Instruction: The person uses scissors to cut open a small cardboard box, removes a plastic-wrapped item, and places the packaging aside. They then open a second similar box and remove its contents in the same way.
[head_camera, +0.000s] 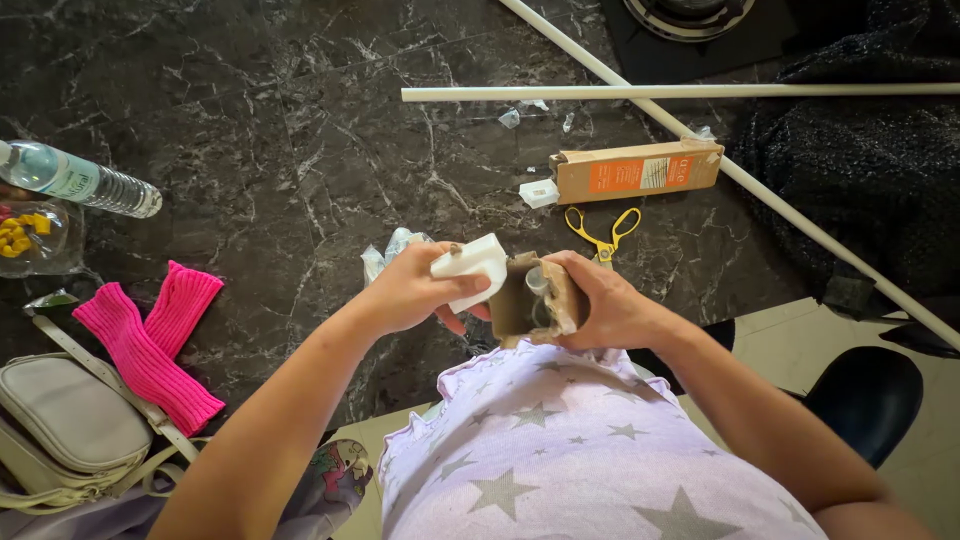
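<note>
Dark marble floor w/ scissors (601, 233) and a long box (637, 170) nearby. My left hand (412, 290) pinched a white block (470, 269), light, prob. crushable foam. Right hand (608, 303) wrapped a small carton (535, 298), thin and soft-walled; best held at the corners.

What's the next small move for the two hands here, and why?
Probably draw the white block clear of the open cardboard box. The left hand grips the block right at the box's open end, while the right hand steadies the box, which still shows a small pale part inside. Whether the block is fully free of the box cannot be told.
</note>
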